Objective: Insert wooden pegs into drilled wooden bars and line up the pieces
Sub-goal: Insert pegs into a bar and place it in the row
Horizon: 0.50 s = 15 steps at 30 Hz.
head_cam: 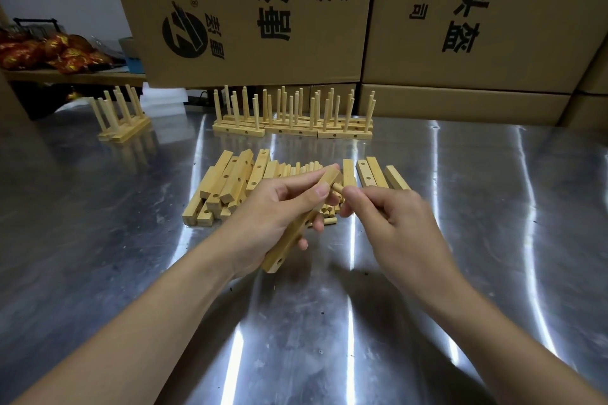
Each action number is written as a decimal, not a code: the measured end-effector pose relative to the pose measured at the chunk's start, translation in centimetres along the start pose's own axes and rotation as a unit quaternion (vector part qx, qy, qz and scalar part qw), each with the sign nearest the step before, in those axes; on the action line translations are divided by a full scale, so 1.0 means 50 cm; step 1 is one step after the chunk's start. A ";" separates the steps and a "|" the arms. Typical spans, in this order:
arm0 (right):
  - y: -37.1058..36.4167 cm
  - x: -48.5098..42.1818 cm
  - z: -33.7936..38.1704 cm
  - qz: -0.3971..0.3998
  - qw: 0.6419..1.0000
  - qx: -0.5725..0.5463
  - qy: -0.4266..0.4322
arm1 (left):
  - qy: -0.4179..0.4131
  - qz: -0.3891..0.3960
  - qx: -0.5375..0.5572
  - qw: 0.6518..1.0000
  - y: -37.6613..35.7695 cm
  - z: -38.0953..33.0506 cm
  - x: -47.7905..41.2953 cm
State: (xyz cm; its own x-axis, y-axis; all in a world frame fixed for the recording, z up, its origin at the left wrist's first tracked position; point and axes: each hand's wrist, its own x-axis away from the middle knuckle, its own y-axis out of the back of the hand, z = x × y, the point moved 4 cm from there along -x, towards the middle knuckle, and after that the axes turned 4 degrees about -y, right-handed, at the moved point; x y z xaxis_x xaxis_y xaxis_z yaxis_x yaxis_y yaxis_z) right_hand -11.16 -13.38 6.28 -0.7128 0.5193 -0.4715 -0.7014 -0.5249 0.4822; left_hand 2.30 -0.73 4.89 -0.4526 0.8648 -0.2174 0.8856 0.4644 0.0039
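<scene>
Bar (284, 248) is being held above the middle of the table (329, 322), tilting up and away from the near edge, with one drilled hole showing at its lower end. The left hand (269, 210) is gripping it, fingers (317, 223) curling closely round the underside and the thumb pressing on the top face near the far end. The right hand (398, 223) is pinching a short peg (336, 188) narrowly between thumb and forefinger, the other fingers curling loosely in; the peg's tip is meeting the bar's side near its far end, though whether it is sitting in a hole I cannot tell.

Just behind the hands, a pile of bars (230, 184) is lying jumbled to the left, loose pegs (296, 169) are lying in the middle and partly hiding behind the fingers, and a few more bars (371, 171) are lying to the right. Toward the far edge, a row of pegged bars (289, 130) is standing with pegs upright; a smaller pegged group (121, 130) is sitting near the far left corner. Cardboard boxes (263, 10) are stacking up behind the far edge.
</scene>
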 end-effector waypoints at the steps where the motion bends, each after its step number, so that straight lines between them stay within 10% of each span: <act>1: -0.002 -0.001 -0.004 0.013 0.999 -0.022 -0.019 | -0.002 -0.001 -0.009 1.000 0.001 0.000 0.000; 15: 0.031 -0.026 -0.021 0.027 0.971 -0.227 -0.072 | 0.054 -0.070 0.040 0.995 0.013 0.013 -0.006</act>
State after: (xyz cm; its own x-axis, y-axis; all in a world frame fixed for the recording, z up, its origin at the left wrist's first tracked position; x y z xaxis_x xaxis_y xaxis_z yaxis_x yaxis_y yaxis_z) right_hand -11.33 -15.58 6.86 -0.7641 0.5541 -0.3302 -0.6147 -0.7807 0.1125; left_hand 3.07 -0.83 4.31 -0.5764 0.8104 -0.1049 0.8169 0.5685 -0.0972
